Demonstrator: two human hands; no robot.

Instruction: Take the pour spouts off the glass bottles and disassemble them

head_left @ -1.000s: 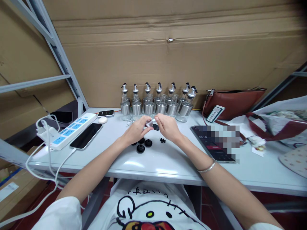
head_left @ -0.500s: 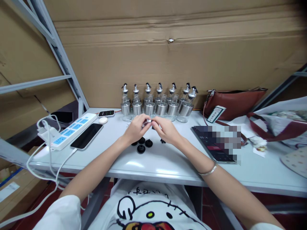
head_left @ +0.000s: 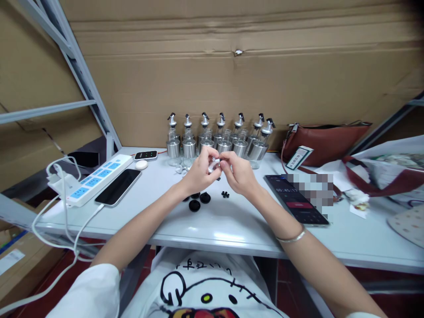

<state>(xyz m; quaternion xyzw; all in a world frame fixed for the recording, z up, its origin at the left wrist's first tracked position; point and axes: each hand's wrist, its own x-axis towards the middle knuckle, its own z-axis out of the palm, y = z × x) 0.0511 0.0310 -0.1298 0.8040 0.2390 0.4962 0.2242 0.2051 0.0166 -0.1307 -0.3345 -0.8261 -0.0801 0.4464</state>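
My left hand (head_left: pixel 198 173) is closed in a pinch around a small silver spout piece (head_left: pixel 215 161), held above the middle of the table. Right beside it, my right hand (head_left: pixel 241 173) pinches a tiny dark part at the end of that piece; the fingertips partly hide it. Below my left hand lie several round black stoppers (head_left: pixel 194 206). A little cluster of tiny black pieces (head_left: pixel 225 194) rests under my right hand. Some shiny silver parts (head_left: pixel 180 169) show just left of my left fingers. Behind both hands stand glass bottles with steel bands (head_left: pixel 189 149), several topped by pourers (head_left: pixel 241 118).
On the left are a power strip (head_left: pixel 99 179) with white cables, a phone (head_left: pixel 118 187), a small display device (head_left: pixel 146 155) and a white round case (head_left: pixel 141 164). A phone with a timer (head_left: pixel 294 198), a brown bag (head_left: pixel 327 141) and a small box (head_left: pixel 300 157) lie right.
Both hands have moved slightly right and up, still together. My left fingers now form a looser ring, showing more of the silver piece. The tiny black cluster is less covered.
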